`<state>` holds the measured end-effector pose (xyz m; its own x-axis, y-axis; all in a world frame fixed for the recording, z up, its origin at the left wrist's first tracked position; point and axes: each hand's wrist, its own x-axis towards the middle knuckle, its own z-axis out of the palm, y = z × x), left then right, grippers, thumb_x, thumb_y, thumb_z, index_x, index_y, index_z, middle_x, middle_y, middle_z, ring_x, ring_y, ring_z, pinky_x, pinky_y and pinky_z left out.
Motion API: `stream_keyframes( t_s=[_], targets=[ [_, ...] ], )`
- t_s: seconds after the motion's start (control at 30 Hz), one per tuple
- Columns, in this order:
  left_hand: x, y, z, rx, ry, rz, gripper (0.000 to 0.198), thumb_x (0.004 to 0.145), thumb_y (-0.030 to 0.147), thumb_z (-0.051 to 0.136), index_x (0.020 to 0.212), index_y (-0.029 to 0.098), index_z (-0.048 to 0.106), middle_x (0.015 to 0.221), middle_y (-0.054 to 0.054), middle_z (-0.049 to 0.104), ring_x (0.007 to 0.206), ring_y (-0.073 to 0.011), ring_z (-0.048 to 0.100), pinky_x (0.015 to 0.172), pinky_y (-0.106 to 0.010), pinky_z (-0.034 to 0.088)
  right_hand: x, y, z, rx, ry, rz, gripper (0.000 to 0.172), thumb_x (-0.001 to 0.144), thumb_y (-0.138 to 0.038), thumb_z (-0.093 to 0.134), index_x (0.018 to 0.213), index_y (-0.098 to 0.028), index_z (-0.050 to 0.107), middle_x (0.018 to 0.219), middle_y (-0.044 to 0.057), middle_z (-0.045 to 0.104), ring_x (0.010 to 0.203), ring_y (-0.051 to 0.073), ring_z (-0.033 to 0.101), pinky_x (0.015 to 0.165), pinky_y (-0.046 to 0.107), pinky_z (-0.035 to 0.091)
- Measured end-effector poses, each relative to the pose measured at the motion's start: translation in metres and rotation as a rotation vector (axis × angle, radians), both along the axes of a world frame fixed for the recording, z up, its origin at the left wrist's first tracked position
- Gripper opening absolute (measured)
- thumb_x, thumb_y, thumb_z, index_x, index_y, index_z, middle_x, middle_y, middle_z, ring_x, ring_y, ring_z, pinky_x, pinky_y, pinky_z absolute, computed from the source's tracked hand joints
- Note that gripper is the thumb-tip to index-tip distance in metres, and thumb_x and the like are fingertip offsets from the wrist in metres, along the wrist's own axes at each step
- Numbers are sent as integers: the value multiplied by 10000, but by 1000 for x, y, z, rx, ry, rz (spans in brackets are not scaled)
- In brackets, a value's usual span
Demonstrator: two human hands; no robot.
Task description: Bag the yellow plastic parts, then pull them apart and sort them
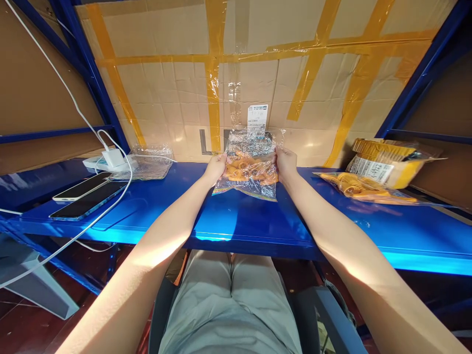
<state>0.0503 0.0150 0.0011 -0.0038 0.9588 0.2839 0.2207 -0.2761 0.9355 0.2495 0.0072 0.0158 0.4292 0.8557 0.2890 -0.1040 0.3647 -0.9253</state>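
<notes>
A clear plastic bag (250,168) with orange pieces inside is held up over the blue shelf, in the middle of the head view. My left hand (217,167) is closed on its left edge, the thumb lying toward the front. On the opposite edge, my right hand (284,163) grips the plastic too. The orange pieces look curved and lie bunched together; their exact kind cannot be made out through the shiny film. The bag's upper part is crinkled and see-through, and its lower edge hangs close to the shelf.
Two phones (88,199), a white charger (113,157) with cables and a stack of clear bags (151,164) lie on the blue shelf (250,231) at left. At right, another bag of orange pieces (363,187) rests before an opened cardboard box (391,164). Taped cardboard stands behind.
</notes>
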Motion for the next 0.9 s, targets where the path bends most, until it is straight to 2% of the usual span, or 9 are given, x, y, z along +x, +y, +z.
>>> stream_keyframes(
  t_s=[0.17,0.3,0.43,0.57,0.67,0.8,0.9],
  targets=[
    [0,-2,1,53,42,50,356,1021,389,397,740,195,499,372,93,324,273,-67,263,345,-187,174,4,4,-5,85,-161,-51,429,934,-269,547,535,-233,393,329,-86,288,310,79,262,341,231,180],
    [0,-4,2,75,86,92,340,1017,332,394,735,191,518,385,87,305,296,-83,305,345,-187,194,5,3,-4,95,-155,-52,396,932,-314,548,563,-237,426,326,-91,286,305,88,258,337,234,186],
    [-1,-2,3,103,-19,152,334,1011,319,416,707,200,489,407,91,280,305,-77,297,351,-188,189,4,-2,0,40,-97,27,314,923,-285,516,614,-231,496,361,-77,378,310,98,299,335,237,227],
    [-4,0,6,104,-138,219,328,1013,307,416,711,205,496,386,92,261,297,-79,290,352,-198,164,2,-4,0,-28,-108,118,233,841,-185,565,618,-228,513,392,-72,417,328,99,343,338,231,245],
    [-4,0,6,79,-170,202,315,1004,338,444,716,212,472,382,92,303,296,-77,291,358,-197,154,1,0,-3,-7,-132,85,236,828,-149,565,617,-230,502,396,-76,400,345,95,337,350,220,245],
    [-1,1,1,44,-104,136,289,978,330,504,718,212,453,388,95,348,302,-73,294,365,-190,174,4,6,-7,43,-126,0,215,854,-229,611,666,-238,507,430,-89,384,355,88,321,375,226,283],
    [-1,1,-1,59,-73,133,268,974,280,508,720,204,471,404,100,349,305,-67,288,363,-187,192,7,9,-9,38,-150,-42,168,876,-285,605,732,-244,528,447,-89,388,370,103,354,397,243,321]
  ],
)
